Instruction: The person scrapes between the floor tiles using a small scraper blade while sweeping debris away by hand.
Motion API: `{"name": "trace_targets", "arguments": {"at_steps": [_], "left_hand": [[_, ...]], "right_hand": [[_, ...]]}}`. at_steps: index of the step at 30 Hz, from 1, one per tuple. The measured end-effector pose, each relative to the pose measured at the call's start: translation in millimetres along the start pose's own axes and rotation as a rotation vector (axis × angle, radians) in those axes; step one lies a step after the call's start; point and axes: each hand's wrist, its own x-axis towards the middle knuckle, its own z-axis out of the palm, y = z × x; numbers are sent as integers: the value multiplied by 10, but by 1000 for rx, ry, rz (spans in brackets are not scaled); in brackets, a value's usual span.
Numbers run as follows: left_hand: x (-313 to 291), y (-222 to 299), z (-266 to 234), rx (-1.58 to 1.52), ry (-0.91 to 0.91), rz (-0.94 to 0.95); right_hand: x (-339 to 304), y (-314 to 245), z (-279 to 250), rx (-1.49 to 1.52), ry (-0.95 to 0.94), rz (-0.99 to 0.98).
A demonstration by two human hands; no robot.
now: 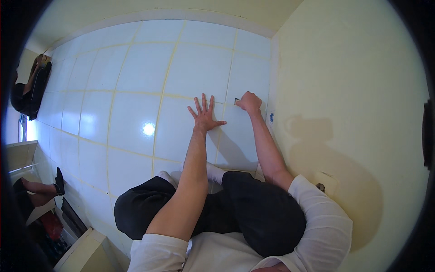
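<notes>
My left hand [204, 115] lies with fingers spread on the glossy white floor tiles [138, 68], near a joint. To its right, my right hand [250, 101] is closed around a small flat tool [236, 101], dark and silvery, whose tip pokes out on the left side of the fist. The fingers hide most of that tool, so its exact kind does not show. Its tip is at the tile surface, close to where yellowish grout lines [225, 102] cross. Both forearms reach forward over my bent, dark-clad knees [265, 215].
A cream wall [349, 81] rises close on my right, with a fitting [321, 187] low on it. A small blue-patterned piece [271, 118] is at the wall's foot. At far left sits a person in dark clothes [31, 93]; another's dark shoe [59, 182] shows nearer.
</notes>
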Motion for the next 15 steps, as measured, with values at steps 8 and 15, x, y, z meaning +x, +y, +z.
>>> {"name": "trace_targets", "arguments": {"at_steps": [8,15], "left_hand": [[-4,28,-20,-5,-3,-1],[-20,-49,-24,10,-21,-19]], "right_hand": [[-29,-76,117,72,-10,-67],[21,96,-14,3,-88,15]]}}
